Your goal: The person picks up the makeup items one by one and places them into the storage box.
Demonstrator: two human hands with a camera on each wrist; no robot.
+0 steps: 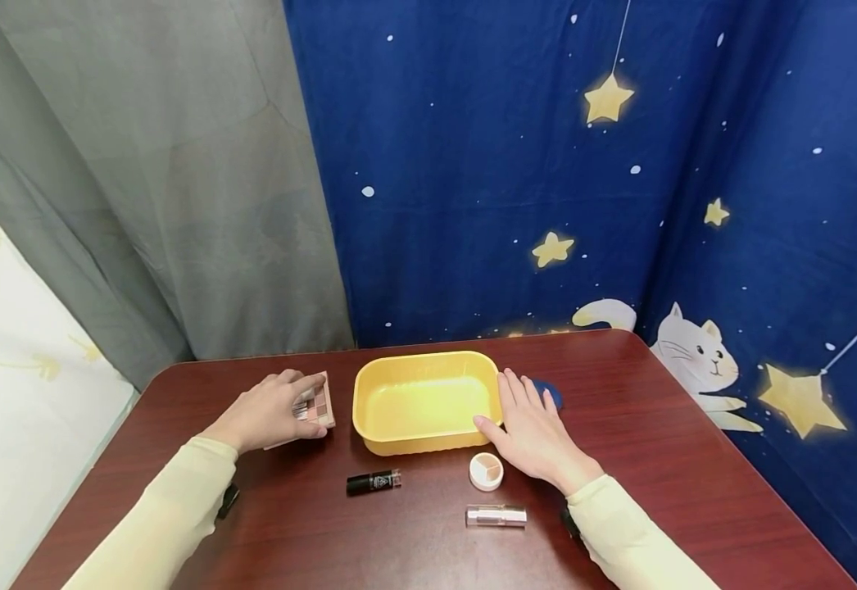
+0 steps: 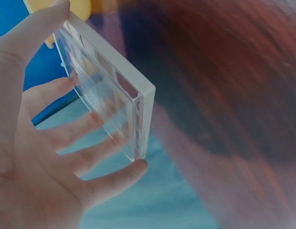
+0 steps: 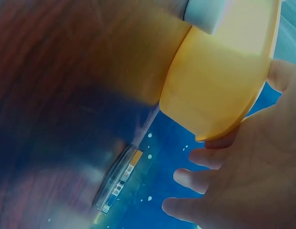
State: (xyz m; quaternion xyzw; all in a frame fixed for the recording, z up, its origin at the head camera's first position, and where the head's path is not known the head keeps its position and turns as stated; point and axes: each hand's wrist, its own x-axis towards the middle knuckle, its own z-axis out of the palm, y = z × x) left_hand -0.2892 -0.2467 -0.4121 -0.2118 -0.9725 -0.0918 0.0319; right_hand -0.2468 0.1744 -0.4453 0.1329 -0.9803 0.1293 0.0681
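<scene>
The left hand (image 1: pixel 277 410), left of centre in the head view, grips a makeup palette (image 1: pixel 323 403). Its fingers are clamped on the palette's edges: the left wrist view shows the thumb at the upper end and the little finger at the lower corner, with the other fingertips visible through the transparent cover. The palette is tilted; contact with the tabletop (image 1: pixel 310 541) cannot be determined.

The right hand (image 1: pixel 535 434), right of centre, rests on the right side of a yellow basket (image 1: pixel 421 445). Its fingers are extended and slightly apart, with the thumb over the near right corner. The basket sits at the centre of the tabletop, just right of the palette.

Below the basket in the frame lie a black tube (image 1: pixel 373 482) at lower centre, a round white compact (image 1: pixel 486 472) near the right hand, and a silvery tube (image 1: pixel 496 515) below the compact. A blue object (image 1: pixel 555 393) is partly hidden behind the right hand. A grey curtain (image 1: pixel 215 164) hangs at upper left; a star-patterned blue curtain (image 1: pixel 487 164) covers the upper right.
</scene>
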